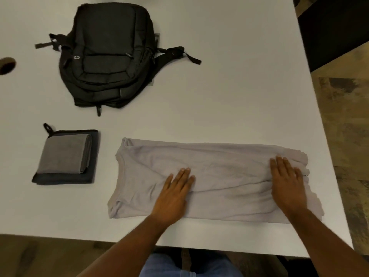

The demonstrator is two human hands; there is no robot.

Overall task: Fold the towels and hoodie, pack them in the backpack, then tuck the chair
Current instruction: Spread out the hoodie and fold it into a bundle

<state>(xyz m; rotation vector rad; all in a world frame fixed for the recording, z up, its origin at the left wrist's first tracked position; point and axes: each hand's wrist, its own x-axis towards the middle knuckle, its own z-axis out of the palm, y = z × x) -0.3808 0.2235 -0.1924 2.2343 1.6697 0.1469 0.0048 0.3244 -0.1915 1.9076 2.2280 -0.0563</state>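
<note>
A pale grey hoodie (219, 170) lies folded into a long strip across the near part of the white table (239, 86). My left hand (175, 192) rests flat on its middle, fingers spread. My right hand (287, 180) presses flat on its right end. Neither hand grips anything. To the left sits a folded grey towel (63, 154) stacked on a folded dark towel (65, 178) that has a small hanging loop. The black backpack (107, 54) lies flat at the back left, straps splayed out, and looks zipped.
A round dark hole (7, 64) is in the table at the far left edge. The table's right edge runs diagonally beside patterned flooring (347, 136). A dark object (335, 31) stands past the far right corner. My blue-trousered lap (189, 264) shows below the near edge.
</note>
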